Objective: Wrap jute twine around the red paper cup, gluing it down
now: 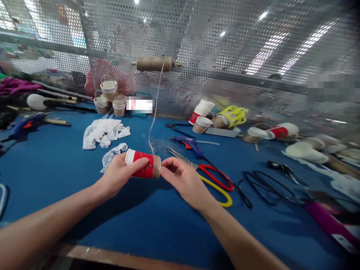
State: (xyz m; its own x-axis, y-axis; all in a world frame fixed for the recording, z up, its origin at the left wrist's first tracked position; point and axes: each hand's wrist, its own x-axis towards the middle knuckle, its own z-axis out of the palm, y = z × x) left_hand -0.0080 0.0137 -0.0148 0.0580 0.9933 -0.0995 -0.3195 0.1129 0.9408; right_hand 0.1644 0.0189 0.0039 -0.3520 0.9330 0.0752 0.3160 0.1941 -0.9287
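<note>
My left hand (pixel 119 173) grips a red paper cup (pixel 140 167) lying on its side above the blue table (pixel 157 221), thumb across its top. A band of brown twine is wound round the cup's base end. My right hand (pixel 182 176) pinches that twine-wrapped end with its fingertips. A strand of twine (pixel 155 108) runs up from the cup to a twine spool (pixel 154 63) mounted on the perforated metal screen behind.
Scissors with red and yellow handles (pixel 216 180) and a blue glue gun (pixel 189 142) lie just right of my hands. White lace scraps (pixel 104 133), twine-covered cups (pixel 108 99), stacked red cups (pixel 201 110), black scissors (pixel 284 170) and another glue gun (pixel 24 123) lie around.
</note>
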